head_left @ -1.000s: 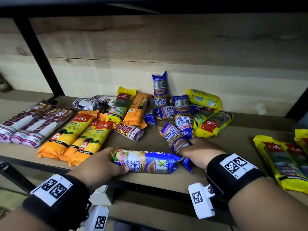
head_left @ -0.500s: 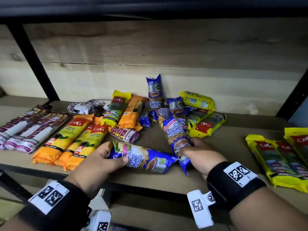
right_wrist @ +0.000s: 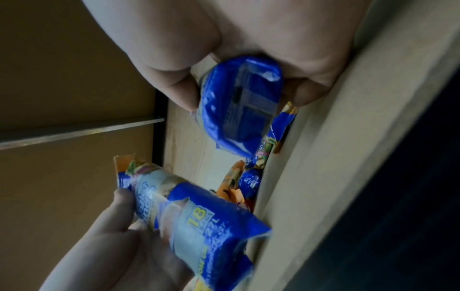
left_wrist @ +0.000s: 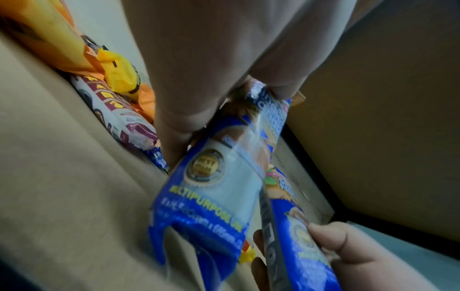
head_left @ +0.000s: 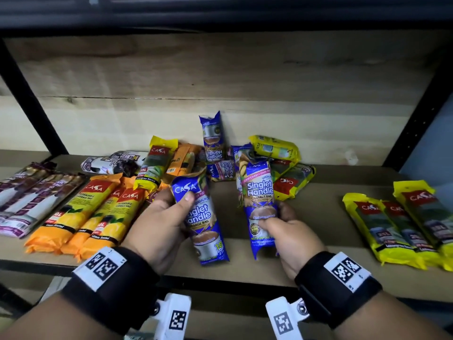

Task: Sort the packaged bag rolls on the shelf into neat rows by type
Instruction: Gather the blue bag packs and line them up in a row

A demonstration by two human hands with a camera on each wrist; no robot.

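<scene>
My left hand (head_left: 171, 217) grips a blue Singlet Handle roll (head_left: 203, 217), thumb over its top, and holds it lengthwise above the shelf front. My right hand (head_left: 282, 224) grips a second blue roll (head_left: 259, 200) around its lower half; that roll (right_wrist: 239, 106) shows end-on in the right wrist view. In the left wrist view the left hand's blue roll (left_wrist: 211, 193) fills the middle. More blue rolls (head_left: 213, 138) lie in the mixed heap at the back. Orange rolls (head_left: 98, 212) lie in a row at left, yellow rolls (head_left: 402, 222) at right.
Purple-and-white rolls (head_left: 31, 200) line the far left of the wooden shelf (head_left: 318, 246). The heap also holds yellow (head_left: 274, 148), orange and white packs against the back board. Black uprights (head_left: 31, 99) frame the bay. A bare patch of shelf lies between the heap and the yellow row.
Both hands have lifted their blue rolls off the shelf and turned them from lying crosswise to pointing away from me, side by side.
</scene>
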